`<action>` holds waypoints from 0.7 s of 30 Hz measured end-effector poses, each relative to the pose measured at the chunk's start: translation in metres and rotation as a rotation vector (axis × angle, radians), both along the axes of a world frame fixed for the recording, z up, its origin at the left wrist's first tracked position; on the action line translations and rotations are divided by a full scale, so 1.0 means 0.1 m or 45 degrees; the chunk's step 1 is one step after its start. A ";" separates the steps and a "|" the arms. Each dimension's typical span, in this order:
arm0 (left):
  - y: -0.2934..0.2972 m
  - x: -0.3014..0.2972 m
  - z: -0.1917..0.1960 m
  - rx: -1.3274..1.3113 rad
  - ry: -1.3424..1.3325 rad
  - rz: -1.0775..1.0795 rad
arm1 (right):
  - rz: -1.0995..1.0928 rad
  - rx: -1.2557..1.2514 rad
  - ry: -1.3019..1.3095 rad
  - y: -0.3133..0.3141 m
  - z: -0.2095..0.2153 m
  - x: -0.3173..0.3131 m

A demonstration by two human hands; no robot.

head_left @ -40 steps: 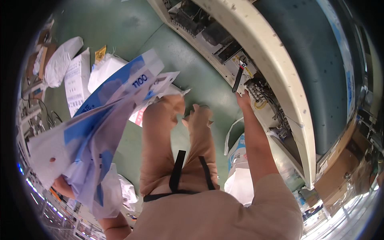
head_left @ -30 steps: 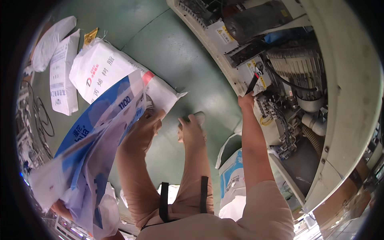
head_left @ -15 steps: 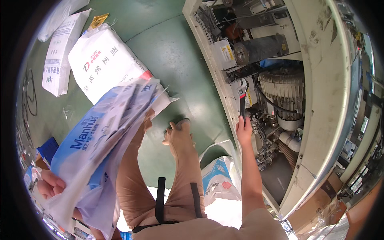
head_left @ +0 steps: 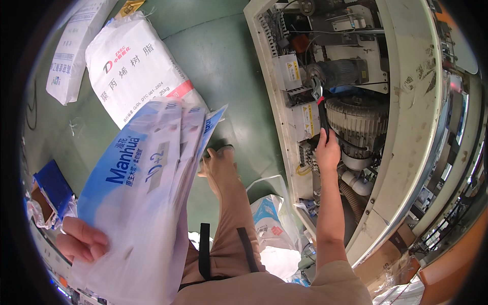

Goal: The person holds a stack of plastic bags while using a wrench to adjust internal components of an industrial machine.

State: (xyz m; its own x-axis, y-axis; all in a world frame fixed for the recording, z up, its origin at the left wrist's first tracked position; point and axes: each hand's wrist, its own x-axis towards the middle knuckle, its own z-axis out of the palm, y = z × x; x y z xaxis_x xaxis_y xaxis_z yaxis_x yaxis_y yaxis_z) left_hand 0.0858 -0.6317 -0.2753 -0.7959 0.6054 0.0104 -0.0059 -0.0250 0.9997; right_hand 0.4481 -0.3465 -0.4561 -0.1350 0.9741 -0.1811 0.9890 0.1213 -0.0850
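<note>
My left hand [head_left: 81, 240] pinches a sheaf of flat plastic packaging bags [head_left: 134, 218] by its lower left edge. They are white and blue, with printing and a grey strip of handwriting on the top one, and their far ends fan out. In my right hand [head_left: 329, 151], an adjustable wrench [head_left: 324, 116] is gripped by its black handle. A red band sits below its silver jaws, which point away from me. The wrench is in front of the opening of a cream machine cabinet [head_left: 406, 127], near a ribbed round motor [head_left: 353, 117]; whether it touches anything there, I cannot tell.
A full white sack [head_left: 137, 66] lies on the green floor [head_left: 218, 66] beyond the bags, another white sack [head_left: 68, 56] to its left. A blue bin [head_left: 55, 185] stands at the left. An open printed sack [head_left: 274, 218] is beside my legs. Hoses and wiring fill the cabinet.
The bags have swung right, and their printed face now shows more flatly. My right hand has carried the wrench right and farther away, its jaws now before the motors. The view has shifted slightly.
</note>
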 end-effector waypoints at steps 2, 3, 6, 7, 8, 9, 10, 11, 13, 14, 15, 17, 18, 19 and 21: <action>0.04 0.02 0.02 -0.080 0.031 0.024 | 0.054 0.017 -0.104 0.04 0.11 -0.05; 0.08 0.06 0.03 -0.100 0.057 0.060 | 0.100 0.034 -0.156 0.06 0.23 -0.11; 0.16 0.20 0.03 -0.151 0.141 0.178 | 0.273 0.013 -0.307 0.21 0.67 -0.48; 0.18 0.23 0.04 -0.167 0.168 0.213 | 0.311 0.005 -0.398 0.25 0.77 -0.59; 0.21 0.26 0.06 -0.196 0.175 0.225 | 0.348 -0.003 -0.486 0.31 0.86 -0.69; 0.29 0.24 0.05 -0.215 0.174 0.204 | 0.365 -0.033 -0.551 0.37 0.94 -0.75; 0.36 0.22 0.04 -0.235 0.173 0.180 | 0.380 -0.066 -0.617 0.45 1.01 -0.81; 0.38 0.19 0.01 -0.224 0.187 0.160 | 0.396 -0.084 -0.686 0.50 1.09 -0.88; 0.35 0.28 0.08 -0.275 0.248 0.213 | 0.508 -0.190 -0.615 0.77 1.18 -1.04; 0.33 0.28 0.03 -0.207 0.205 0.189 | 0.479 -0.288 -0.646 0.81 1.21 -1.07; 0.27 0.30 0.02 -0.159 0.165 0.191 | 0.490 -0.260 -0.635 0.77 1.19 -1.08; 0.34 0.27 0.04 -0.095 0.162 0.141 | 0.449 -0.201 -0.623 0.55 1.01 -0.89; 0.38 0.27 0.13 -0.122 0.176 0.142 | 0.387 -0.244 -0.581 0.47 0.95 -0.76; 0.37 0.28 0.19 -0.144 0.197 0.160 | 0.353 -0.289 -0.508 0.47 0.84 -0.65; 0.39 0.24 0.24 -0.128 0.163 0.134 | 0.299 -0.338 -0.392 0.48 0.64 -0.40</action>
